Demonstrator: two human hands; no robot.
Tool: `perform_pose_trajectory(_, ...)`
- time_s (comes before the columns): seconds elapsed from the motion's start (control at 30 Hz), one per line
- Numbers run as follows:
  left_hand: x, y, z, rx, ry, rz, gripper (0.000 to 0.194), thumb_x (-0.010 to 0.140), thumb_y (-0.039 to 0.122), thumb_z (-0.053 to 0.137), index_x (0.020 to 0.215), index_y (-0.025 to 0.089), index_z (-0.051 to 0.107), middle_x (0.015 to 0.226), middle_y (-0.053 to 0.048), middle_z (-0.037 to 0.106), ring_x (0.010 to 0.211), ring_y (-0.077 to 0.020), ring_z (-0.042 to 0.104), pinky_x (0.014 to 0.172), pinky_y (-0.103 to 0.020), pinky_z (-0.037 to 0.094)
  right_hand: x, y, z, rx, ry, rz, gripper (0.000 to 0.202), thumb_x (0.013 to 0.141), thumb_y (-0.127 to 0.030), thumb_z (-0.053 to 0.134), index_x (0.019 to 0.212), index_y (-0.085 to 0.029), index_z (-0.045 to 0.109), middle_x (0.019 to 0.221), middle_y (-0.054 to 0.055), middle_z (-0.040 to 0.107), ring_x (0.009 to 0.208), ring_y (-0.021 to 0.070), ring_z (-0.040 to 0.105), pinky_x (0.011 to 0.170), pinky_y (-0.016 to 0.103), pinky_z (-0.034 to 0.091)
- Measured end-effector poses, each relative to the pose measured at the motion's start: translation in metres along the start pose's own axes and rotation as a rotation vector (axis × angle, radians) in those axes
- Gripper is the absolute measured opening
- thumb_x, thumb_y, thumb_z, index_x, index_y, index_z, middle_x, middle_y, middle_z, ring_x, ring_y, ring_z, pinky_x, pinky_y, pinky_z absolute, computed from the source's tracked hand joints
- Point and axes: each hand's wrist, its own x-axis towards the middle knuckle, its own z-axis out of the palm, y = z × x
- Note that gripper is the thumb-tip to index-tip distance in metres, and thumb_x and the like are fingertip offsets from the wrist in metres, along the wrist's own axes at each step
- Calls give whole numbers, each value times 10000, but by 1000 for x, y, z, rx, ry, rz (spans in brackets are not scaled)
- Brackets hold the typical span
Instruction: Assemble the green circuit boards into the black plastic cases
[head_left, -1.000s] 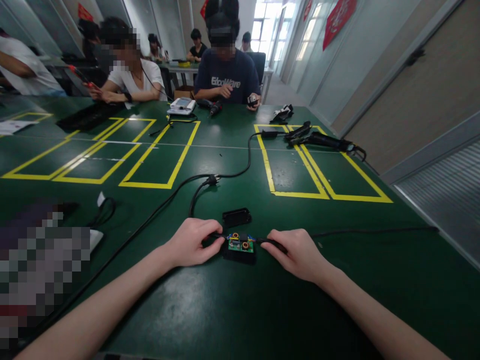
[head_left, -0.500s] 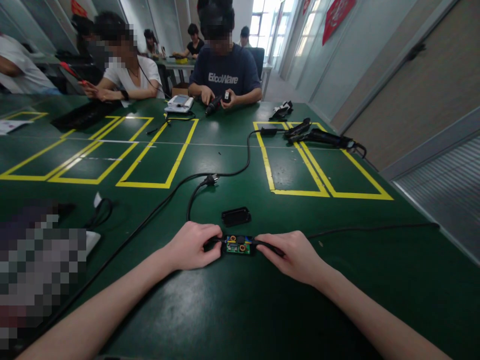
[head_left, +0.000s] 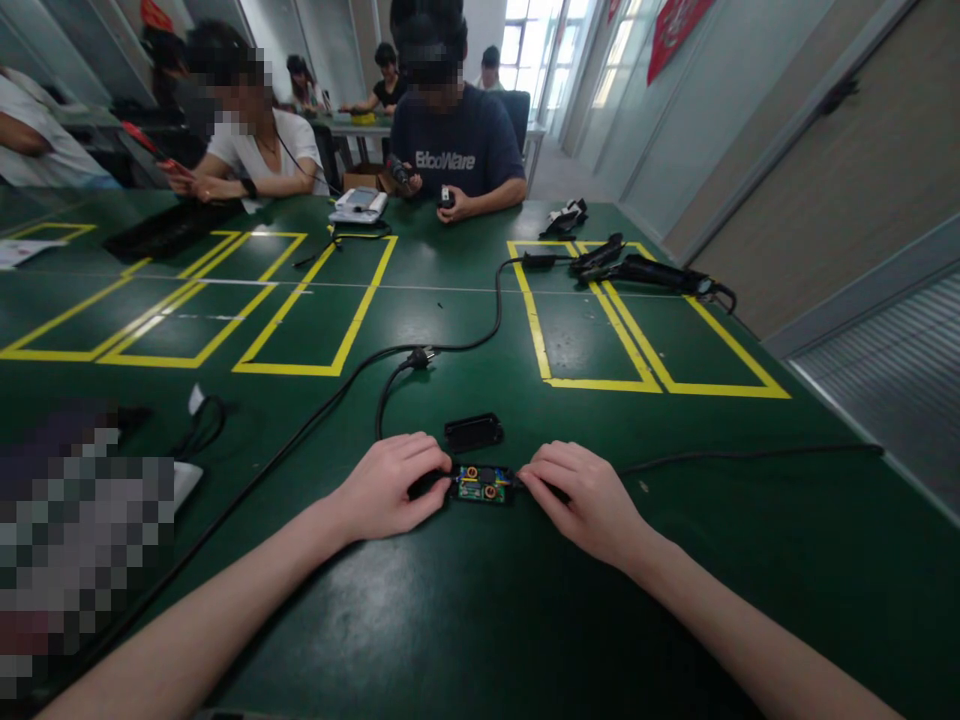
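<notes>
A small black case point(head_left: 482, 484) with a green circuit board and copper coils inside lies uncovered between my hands. My left hand point(head_left: 394, 487) pinches the black cable at the left end of the case. At the right end, my right hand point(head_left: 581, 495) has its fingers closed on the other black cable, close to where it enters the case. Just beyond the case lies a loose black cover point(head_left: 473, 431). A black power plug point(head_left: 421, 359) rests farther off, its cord running down toward my left hand.
A long black cable point(head_left: 307, 422) crosses the green table. Black parts point(head_left: 649, 273) lie at the back right, near yellow tape outlines. A white device point(head_left: 358, 206) stands at the back. Across the table a person point(head_left: 457, 140) holds a drill.
My right hand has shifted up slightly, its fingers now more bunched at the cable's end. The case has moved a little right. The person opposite has lifted the drill off the table.
</notes>
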Motion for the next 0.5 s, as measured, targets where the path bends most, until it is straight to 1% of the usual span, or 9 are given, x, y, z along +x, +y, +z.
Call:
perform_pose_trajectory(0.13,-1,0,1,-13,4,27,200,1037,202,497,1002,171,692,889,-59,714,815,-171,666,731,-279,530,0,-1,4,12,31,-23,295,1067,-222,496,863,-186,706,828,57,716,747,170,618,681,318,428)
perform_pose_trajectory(0.3,0,0,1,-58,-2,40,215,1038,184,503,970,167,706,909,-66,717,835,-173,670,742,-277,532,1,-1,5,71,14,-3,276,1063,-230,504,878,-187,704,852,58,733,770,172,636,693,327,449)
perform_pose_trajectory(0.4,1,0,1,-85,-5,35,202,1039,187,517,958,170,701,906,-63,706,837,-174,659,745,-276,523,1,0,4,103,27,20,249,1053,-231,527,871,-190,693,838,48,731,755,168,642,694,327,453)
perform_pose_trajectory(0.5,1,1,3,-111,0,1,187,1026,181,532,923,176,688,904,-58,681,845,-178,640,753,-283,515,1,2,6,100,29,40,199,1030,-225,562,872,-194,678,833,40,722,750,173,646,684,331,460)
